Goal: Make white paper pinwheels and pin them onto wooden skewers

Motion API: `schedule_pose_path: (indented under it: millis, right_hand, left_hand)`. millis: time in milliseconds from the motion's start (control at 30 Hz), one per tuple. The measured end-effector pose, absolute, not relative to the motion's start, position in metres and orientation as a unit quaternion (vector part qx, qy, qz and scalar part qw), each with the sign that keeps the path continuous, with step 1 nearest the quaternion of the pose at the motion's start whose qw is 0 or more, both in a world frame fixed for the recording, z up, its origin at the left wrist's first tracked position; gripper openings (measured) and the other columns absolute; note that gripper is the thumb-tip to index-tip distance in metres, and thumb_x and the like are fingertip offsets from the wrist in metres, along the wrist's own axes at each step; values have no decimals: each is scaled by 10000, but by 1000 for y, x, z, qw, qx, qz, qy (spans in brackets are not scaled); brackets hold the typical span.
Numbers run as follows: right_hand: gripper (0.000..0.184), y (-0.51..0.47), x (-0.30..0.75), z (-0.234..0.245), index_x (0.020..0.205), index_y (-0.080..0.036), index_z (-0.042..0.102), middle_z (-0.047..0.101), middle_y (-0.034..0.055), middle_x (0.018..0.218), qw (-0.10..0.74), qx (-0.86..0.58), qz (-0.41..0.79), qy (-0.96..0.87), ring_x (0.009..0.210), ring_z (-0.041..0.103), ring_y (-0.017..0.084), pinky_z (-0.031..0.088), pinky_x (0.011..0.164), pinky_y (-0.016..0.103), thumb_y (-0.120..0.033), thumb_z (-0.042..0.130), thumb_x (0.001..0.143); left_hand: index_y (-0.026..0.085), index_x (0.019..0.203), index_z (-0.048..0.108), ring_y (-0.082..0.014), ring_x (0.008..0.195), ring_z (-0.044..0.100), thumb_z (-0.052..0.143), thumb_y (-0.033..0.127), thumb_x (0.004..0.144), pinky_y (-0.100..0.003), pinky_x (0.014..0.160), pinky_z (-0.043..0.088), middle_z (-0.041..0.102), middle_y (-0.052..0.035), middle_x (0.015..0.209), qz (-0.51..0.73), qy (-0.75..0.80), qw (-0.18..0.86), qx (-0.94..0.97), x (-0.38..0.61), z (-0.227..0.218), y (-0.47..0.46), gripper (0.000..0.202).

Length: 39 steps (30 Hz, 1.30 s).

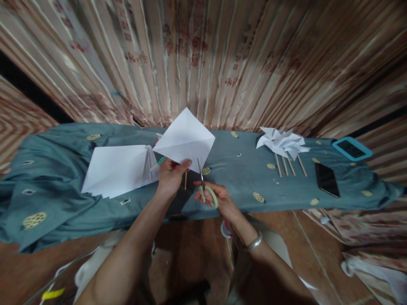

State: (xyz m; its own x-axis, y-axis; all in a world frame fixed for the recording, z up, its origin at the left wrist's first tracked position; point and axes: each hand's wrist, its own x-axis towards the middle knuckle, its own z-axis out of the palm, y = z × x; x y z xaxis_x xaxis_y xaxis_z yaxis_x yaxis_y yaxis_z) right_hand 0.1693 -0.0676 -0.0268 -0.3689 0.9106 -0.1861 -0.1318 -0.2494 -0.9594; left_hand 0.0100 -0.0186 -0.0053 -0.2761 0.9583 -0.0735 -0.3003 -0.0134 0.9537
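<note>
My left hand (171,176) pinches the lower corner of a white square paper (185,139), holding it up on its point above the blue-grey cloth. My right hand (219,199) grips green-handled scissors (206,190), fingers through the loops. The blades point up at the paper's lower edge and look nearly closed. A thin wooden stick (185,180) lies on the cloth between my hands.
A stack of white sheets (117,169) lies left on the cloth-covered table (63,169). At the right lie white paper pinwheels (282,142) on several wooden sticks, a black phone (327,178) and a blue-cased device (351,148). A striped curtain hangs behind.
</note>
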Motion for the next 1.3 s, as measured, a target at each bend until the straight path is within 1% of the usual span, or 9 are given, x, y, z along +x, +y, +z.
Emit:
schedule_pose_path:
  millis: [133,233,533,733,867,1033,1167,1300]
  right_hand:
    - [539,-68,169,-28,1063,-190,725,694,21,736,390,-406,672,-481,597,560,96,417,524,211,-582,768,697]
    - [511,-68,168,-27,1029,-192,735,675,7,705,386,-407,676,-478,574,541,87,404,510,204,-554,795,673]
    - [518,-69,166,-25,1004,-190,743,640,-13,658,380,-414,688,-459,560,526,83,424,551,226,-529,833,623]
    - [500,-69,166,-27,1015,-181,735,624,-21,633,385,-413,685,-460,544,517,85,421,545,235,-498,832,640]
    - [491,-69,166,-25,996,-180,732,640,-13,640,385,-415,683,-461,546,529,87,417,534,229,-517,820,650]
    - [517,-67,167,-26,1013,-195,718,678,3,683,392,-424,680,-451,561,554,92,398,500,209,-541,816,641]
    - [516,-66,167,-26,999,-196,718,672,-6,673,393,-426,678,-451,551,552,87,390,491,205,-538,824,628]
    - [513,-65,166,-26,970,-190,724,661,-17,648,398,-423,680,-448,527,530,77,408,509,213,-540,832,610]
  left_hand:
    - [165,793,645,-152,663,610,822,304,548,-281,644,489,673,4,733,633,486,507,325,9,-5,-19,332]
    - [171,799,653,-159,666,622,829,307,536,-288,649,500,684,3,738,636,482,512,318,8,-6,-19,344]
    - [162,802,660,-154,649,621,814,299,572,-281,641,498,695,-7,732,635,482,507,327,5,-9,-17,309]
    - [162,782,657,-159,644,626,820,305,563,-281,637,500,689,-6,712,633,487,503,329,5,-11,-17,308]
    - [168,792,660,-159,653,630,830,310,547,-284,642,503,695,-4,728,633,480,509,331,7,-10,-18,330]
    - [167,713,644,-140,583,582,816,285,535,-266,575,475,662,10,646,630,477,506,345,12,-10,-19,275]
    - [165,724,643,-148,610,592,820,277,515,-275,600,475,660,11,658,635,471,514,334,14,-10,-19,296]
    - [161,734,643,-149,622,597,826,276,518,-277,613,472,662,7,672,634,468,519,332,13,-11,-20,306]
